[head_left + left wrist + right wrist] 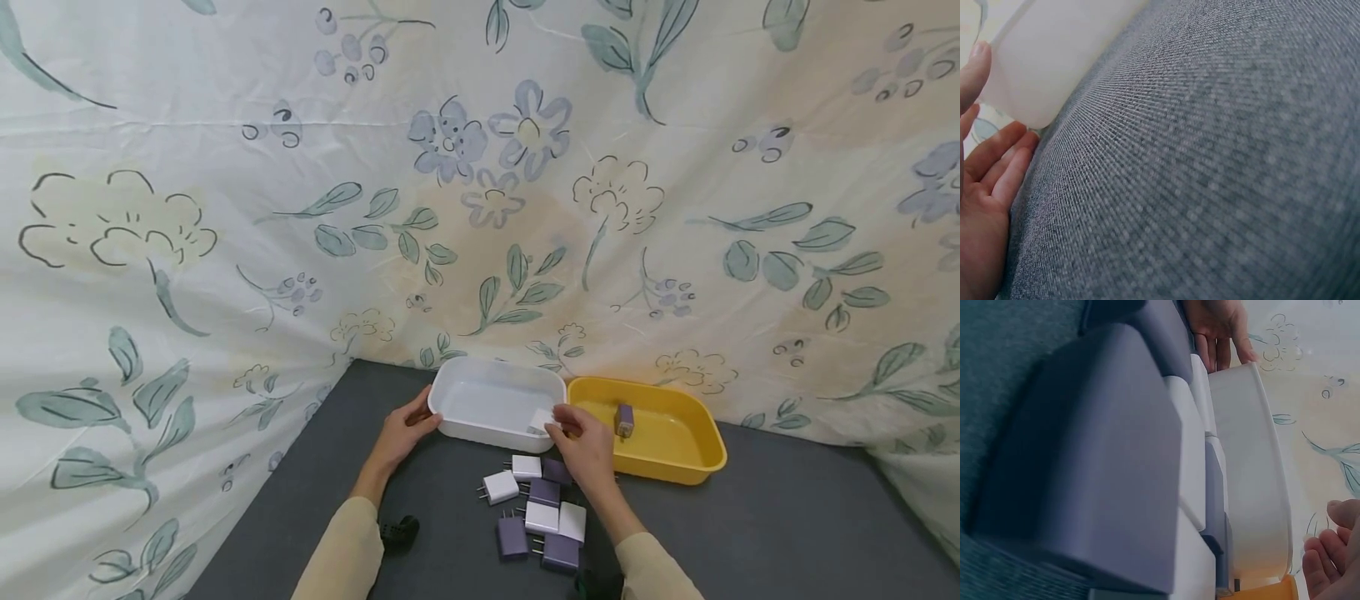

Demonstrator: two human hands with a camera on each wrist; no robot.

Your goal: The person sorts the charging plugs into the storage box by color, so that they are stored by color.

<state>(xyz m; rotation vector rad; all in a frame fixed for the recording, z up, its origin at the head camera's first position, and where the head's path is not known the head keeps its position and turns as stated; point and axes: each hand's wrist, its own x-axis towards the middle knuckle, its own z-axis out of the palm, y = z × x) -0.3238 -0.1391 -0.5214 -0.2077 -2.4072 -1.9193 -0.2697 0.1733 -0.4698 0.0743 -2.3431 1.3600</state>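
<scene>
At the left end of a white tray my left hand touches the corner, its fingers nearly straight and the thumb at the rim. My right hand hovers over the tray's right end with fingers loosely bent. In the right wrist view, a gap shows between its thumb and fingers. A white charger plug lies inside the tray, right by those fingertips. In front of the tray sits a cluster of white charger plugs and purple charger plugs, several of each, prongs mostly pointing left.
A yellow tray stands against the white one on the right, with one purple charger plug inside. Both trays rest on a dark grey table. Behind them hangs a floral cloth.
</scene>
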